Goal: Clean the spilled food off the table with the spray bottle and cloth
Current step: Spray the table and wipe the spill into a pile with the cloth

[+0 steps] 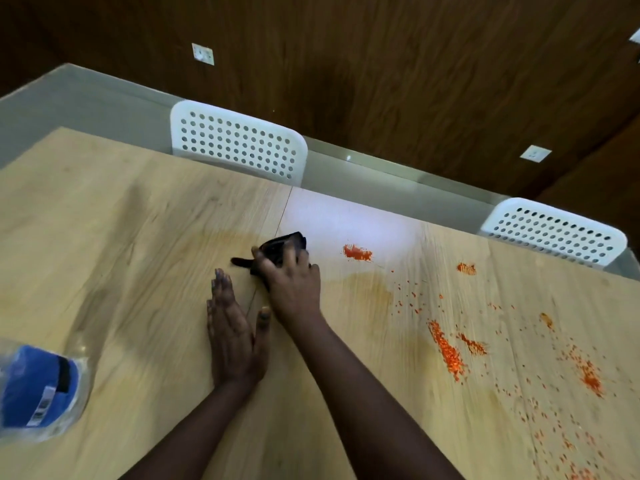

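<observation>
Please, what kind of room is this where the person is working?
Probably a dining or meeting room, though I cannot be sure. A long wooden table has white perforated chairs pushed in along its far side, and dark wood-panelled walls carry white wall sockets.

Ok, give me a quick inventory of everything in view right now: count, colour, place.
cloth: one, black, mid-table, bunched under the right hand
spilled food: many orange-red patches and specks, right part of the table
table: one, light wood, damp streaks
plastic bag: one, clear with blue contents, left edge
chairs: two, white, perforated backs, far side
wall sockets: two, white, on the brown wall
left hand: flat on the table
right hand: grips the cloth
</observation>
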